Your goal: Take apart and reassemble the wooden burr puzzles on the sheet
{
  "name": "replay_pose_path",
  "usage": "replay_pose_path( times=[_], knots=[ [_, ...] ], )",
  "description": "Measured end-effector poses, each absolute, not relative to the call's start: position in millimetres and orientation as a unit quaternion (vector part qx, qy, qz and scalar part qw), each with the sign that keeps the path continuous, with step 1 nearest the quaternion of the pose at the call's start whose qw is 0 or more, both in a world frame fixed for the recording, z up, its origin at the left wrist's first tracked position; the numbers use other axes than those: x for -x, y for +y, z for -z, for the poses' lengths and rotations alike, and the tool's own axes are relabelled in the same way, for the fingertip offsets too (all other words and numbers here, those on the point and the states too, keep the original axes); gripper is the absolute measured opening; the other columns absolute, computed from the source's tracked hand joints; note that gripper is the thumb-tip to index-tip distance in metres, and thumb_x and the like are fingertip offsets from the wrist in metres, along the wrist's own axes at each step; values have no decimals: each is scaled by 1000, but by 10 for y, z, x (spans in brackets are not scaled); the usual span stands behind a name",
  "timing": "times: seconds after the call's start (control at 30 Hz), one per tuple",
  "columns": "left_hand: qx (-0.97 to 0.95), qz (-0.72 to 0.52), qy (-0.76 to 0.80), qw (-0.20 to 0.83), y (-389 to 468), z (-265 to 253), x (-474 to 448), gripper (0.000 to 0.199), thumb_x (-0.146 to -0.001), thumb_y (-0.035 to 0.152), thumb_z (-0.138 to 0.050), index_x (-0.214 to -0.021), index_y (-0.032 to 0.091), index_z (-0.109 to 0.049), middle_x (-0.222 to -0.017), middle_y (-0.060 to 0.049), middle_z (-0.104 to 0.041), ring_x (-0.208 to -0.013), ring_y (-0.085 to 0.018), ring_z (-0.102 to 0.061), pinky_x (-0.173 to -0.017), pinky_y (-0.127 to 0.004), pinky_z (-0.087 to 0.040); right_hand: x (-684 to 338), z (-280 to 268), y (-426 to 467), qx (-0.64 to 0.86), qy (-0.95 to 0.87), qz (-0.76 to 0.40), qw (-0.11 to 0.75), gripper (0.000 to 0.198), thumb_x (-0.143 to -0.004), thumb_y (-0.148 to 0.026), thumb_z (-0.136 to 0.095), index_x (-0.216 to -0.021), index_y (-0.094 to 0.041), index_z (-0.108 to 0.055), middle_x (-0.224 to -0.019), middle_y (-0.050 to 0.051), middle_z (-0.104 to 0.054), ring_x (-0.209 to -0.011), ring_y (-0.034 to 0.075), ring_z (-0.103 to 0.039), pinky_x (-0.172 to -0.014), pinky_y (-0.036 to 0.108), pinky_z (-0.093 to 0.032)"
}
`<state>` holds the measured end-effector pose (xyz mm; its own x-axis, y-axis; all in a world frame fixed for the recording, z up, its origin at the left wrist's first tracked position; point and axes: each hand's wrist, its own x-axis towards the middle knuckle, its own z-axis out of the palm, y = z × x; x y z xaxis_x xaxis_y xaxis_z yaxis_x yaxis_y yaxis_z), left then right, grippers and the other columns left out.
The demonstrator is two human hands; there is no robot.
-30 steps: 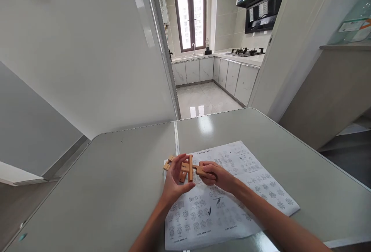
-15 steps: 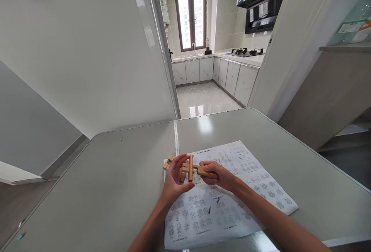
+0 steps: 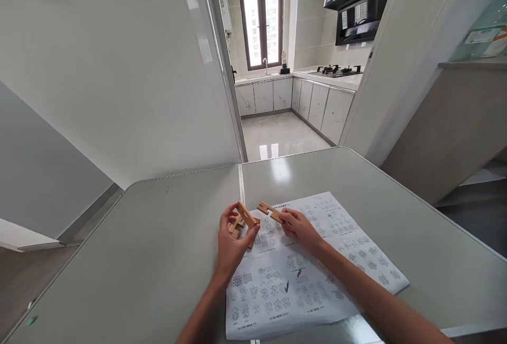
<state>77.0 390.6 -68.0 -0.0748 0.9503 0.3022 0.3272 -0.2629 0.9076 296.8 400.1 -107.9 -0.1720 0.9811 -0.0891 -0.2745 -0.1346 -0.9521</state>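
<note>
My left hand [image 3: 233,244] pinches a slotted wooden puzzle piece [image 3: 247,214] between thumb and fingers, tilted above the paper. In my right hand [image 3: 300,228] is a notched wooden puzzle piece [image 3: 269,209], gripped by its right end and pointing up to the left; a dark mark shows on its far end. The two pieces are apart. More wooden puzzle pieces [image 3: 236,230] lie behind and below my left hand, partly hidden by it. Under both hands is a printed instruction sheet [image 3: 273,291] with rows of small diagrams.
The grey-green table [image 3: 178,238] extends to both sides, with a seam [image 3: 241,180] running across it. A white wall panel [image 3: 158,96] borders its far left edge. Beyond it are a kitchen with white cabinets [image 3: 263,96] and a stove [image 3: 336,71].
The two pieces, crossed together before, are now apart. My left hand has turned its piece to a slant, and my right hand has drawn its notched piece up and to the right.
</note>
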Motion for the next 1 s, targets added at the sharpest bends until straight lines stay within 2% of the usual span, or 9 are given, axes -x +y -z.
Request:
replay_pose_path(
  times=[0.13,0.23,0.33,0.5,0.63,0.73,0.93,1.0],
  knots=[
    [-711,-425,513,226,3884,780,-791,77,-70,37,-88,-138,29,-54,-133,-10,-53,-126,-31,-52,-105,-48,-47,-2921,1114,3994,513,-520,-442,520,40,-90,-51,-64,-66,-22,-52,-58,-5,-43,-54,14,-36,-53,28,-27],
    [-787,-359,466,187,3877,833,-783,78,-69,29,-87,-138,29,-53,-133,-10,-56,-132,-35,-47,-107,-52,-45,-2908,1117,3980,544,-559,-372,504,40,-93,-48,-60,-64,-23,-49,-58,-4,-45,-56,15,-39,-56,29,-29],
    [-832,-309,426,172,3877,846,-776,78,-70,26,-84,-140,29,-50,-131,-10,-61,-134,-37,-44,-109,-56,-41,-2895,1110,3967,560,-581,-340,483,40,-95,-46,-57,-64,-23,-46,-57,-4,-46,-55,15,-41,-56,29,-30],
    [-871,-255,402,120,3873,826,-768,64,-75,26,-78,-136,32,-59,-136,-9,-60,-136,-39,-42,-114,-60,-33,-2871,1110,3931,566,-604,-317,463,36,-93,-40,-58,-65,-24,-45,-53,-4,-48,-51,15,-42,-55,29,-28],
    [-878,-241,403,96,3861,817,-768,52,-75,26,-77,-126,33,-66,-138,-9,-59,-137,-40,-41,-113,-61,-33,-2851,1105,3898,579,-624,-291,437,33,-90,-36,-61,-64,-24,-44,-50,-4,-48,-48,15,-41,-54,29,-25],
    [-877,-243,405,86,3851,808,-770,54,-72,23,-77,-124,32,-67,-138,-8,-60,-138,-40,-41,-114,-61,-32,-2835,1081,3873,597,-650,-257,392,31,-90,-34,-59,-64,-24,-45,-52,-3,-52,-48,14,-43,-55,29,-25],
    [-881,-226,412,62,3844,789,-756,42,-82,37,-76,-123,32,-66,-144,-5,-59,-143,-38,-39,-117,-60,-30,-2805,1040,3808,602,-713,-192,303,33,-98,-36,-50,-68,-21,-53,-57,-2,-61,-53,15,-53,-57,27,-26],
    [-882,-220,414,55,3851,789,-750,40,-84,37,-74,-123,32,-66,-144,-5,-59,-143,-38,-39,-117,-59,-31,-2791,1055,3798,604,-731,-160,275,36,-101,-36,-48,-70,-21,-56,-60,-1,-65,-55,15,-57,-58,27,-26]
  ],
)
